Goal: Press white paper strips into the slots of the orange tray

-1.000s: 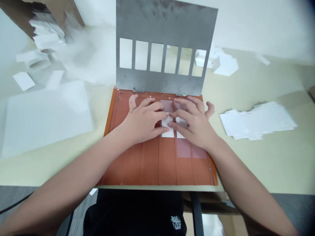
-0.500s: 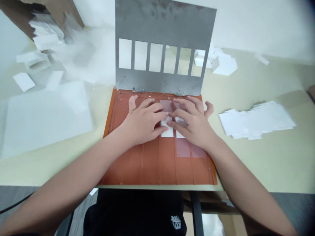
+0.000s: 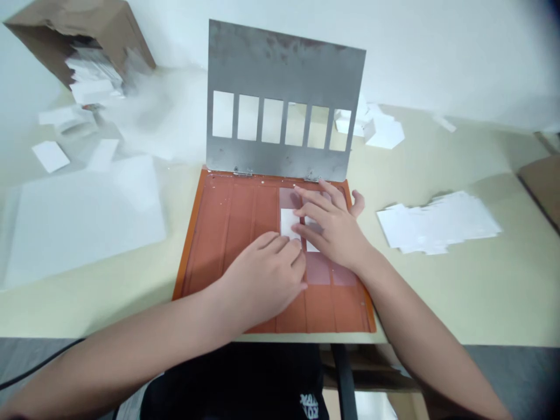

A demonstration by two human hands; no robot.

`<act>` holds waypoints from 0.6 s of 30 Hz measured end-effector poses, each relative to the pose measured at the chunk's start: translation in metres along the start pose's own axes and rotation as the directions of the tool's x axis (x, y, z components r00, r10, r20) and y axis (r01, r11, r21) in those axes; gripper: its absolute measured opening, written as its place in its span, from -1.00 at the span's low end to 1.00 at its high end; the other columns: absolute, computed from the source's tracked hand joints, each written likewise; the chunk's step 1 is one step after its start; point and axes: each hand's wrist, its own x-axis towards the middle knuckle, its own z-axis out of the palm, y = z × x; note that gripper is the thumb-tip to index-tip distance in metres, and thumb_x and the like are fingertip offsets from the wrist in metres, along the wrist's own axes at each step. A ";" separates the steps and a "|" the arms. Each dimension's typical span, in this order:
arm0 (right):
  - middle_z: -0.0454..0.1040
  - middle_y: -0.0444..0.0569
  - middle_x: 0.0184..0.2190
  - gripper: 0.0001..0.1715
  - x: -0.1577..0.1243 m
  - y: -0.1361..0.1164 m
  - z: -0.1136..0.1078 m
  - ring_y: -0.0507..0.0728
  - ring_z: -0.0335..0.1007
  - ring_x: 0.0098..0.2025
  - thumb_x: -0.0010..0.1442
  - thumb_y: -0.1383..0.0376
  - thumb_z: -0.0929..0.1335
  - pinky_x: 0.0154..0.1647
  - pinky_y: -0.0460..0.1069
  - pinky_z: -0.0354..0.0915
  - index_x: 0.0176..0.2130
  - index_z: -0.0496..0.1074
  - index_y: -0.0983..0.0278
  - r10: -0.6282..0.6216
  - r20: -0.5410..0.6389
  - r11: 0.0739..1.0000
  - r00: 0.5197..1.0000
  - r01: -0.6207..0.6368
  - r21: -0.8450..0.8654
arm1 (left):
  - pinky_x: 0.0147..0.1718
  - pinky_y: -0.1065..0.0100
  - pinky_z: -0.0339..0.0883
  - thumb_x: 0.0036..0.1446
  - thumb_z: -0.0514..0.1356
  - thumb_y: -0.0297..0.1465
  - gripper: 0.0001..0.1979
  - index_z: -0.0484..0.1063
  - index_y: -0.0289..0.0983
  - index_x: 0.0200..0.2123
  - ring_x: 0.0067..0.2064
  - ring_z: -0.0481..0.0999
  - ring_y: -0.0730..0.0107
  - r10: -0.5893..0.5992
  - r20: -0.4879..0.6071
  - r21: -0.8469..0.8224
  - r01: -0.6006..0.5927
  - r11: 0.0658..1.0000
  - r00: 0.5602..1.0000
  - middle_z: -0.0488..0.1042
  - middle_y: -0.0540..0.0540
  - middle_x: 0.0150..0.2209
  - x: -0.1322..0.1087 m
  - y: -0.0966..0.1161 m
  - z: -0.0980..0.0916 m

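Observation:
A white card (image 3: pixel 289 223) lies on an orange-red ridged board (image 3: pixel 236 216). My left hand (image 3: pixel 269 277) is curled over the card's lower end, its fingers bent together and their tips hidden. My right hand (image 3: pixel 335 227) is spread, with fingertips touching the card's right edge. Beneath the right hand, a second white card (image 3: pixel 312 242) shows in part in the adjoining column. Pinkish translucent strips (image 3: pixel 318 269) show above and below the cards. Hinged to the board's far edge, a grey metal plate (image 3: pixel 284 70) with several rectangular windows stands raised.
Fanned white cards (image 3: pixel 437 224) lie right of the board. Behind it at right is a white stack (image 3: pixel 382 129). To the left are translucent sheets (image 3: pixel 87 219), a loose white card (image 3: pixel 50 156) and a cardboard box (image 3: pixel 105 29) holding white pieces. Another brown box (image 3: pixel 545 186) is at far right.
My left hand has moved down toward me from beside the card to its lower end, and its fingers have curled in. My right hand stays over the cards. The camera view has shifted slightly.

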 end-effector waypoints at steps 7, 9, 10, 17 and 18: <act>0.40 -0.12 0.24 -0.82 0.000 0.001 0.000 0.44 -0.03 0.41 0.35 0.10 0.28 0.21 0.55 -0.33 -0.19 0.40 0.11 -0.017 0.025 0.999 1.000 0.016 0.046 | -0.06 0.24 0.38 0.22 0.20 0.00 -0.37 0.50 -0.49 0.02 0.00 0.54 0.12 -0.040 0.030 0.060 0.039 0.997 0.999 0.56 -0.30 0.00 -0.004 0.013 0.007; 0.42 -0.09 0.22 -0.85 -0.001 0.001 0.001 0.43 0.01 0.40 0.34 0.13 0.30 0.23 0.54 -0.35 -0.19 0.39 0.12 -0.041 0.003 0.997 0.999 0.040 0.068 | -0.02 0.21 0.37 0.19 0.21 0.03 -0.32 0.49 -0.51 0.04 0.02 0.54 0.09 -0.065 0.015 0.057 0.064 0.996 0.998 0.55 -0.33 0.02 -0.004 0.015 0.009; 0.44 -0.08 0.20 -0.86 -0.001 0.001 0.002 0.42 0.05 0.39 0.34 0.14 0.30 0.24 0.54 -0.37 -0.19 0.39 0.13 -0.055 -0.011 0.995 0.998 0.056 0.082 | 0.00 0.20 0.36 0.18 0.21 0.04 -0.30 0.49 -0.52 0.04 0.03 0.54 0.07 -0.074 0.012 0.057 0.073 0.996 0.997 0.55 -0.34 0.03 -0.004 0.016 0.009; 0.59 -0.09 -0.06 -0.96 0.001 0.002 0.004 0.25 0.45 0.12 0.27 0.23 0.35 0.39 0.40 -0.37 -0.24 0.40 0.15 -0.128 -0.159 0.965 0.979 0.160 0.206 | -0.01 0.17 0.37 0.19 0.21 0.02 -0.33 0.51 -0.52 0.03 0.05 0.53 0.03 -0.081 0.018 0.022 0.081 0.996 0.997 0.55 -0.35 0.02 -0.005 0.018 0.012; 0.59 -0.09 -0.07 -0.97 0.002 0.002 0.005 0.22 0.49 0.07 0.27 0.25 0.36 0.40 0.39 -0.30 -0.26 0.40 0.15 -0.142 -0.183 0.958 0.973 0.181 0.221 | -0.01 0.17 0.37 0.20 0.20 0.02 -0.34 0.51 -0.51 0.03 0.04 0.53 0.03 -0.084 0.020 0.016 0.084 0.996 0.996 0.56 -0.34 0.02 -0.005 0.018 0.011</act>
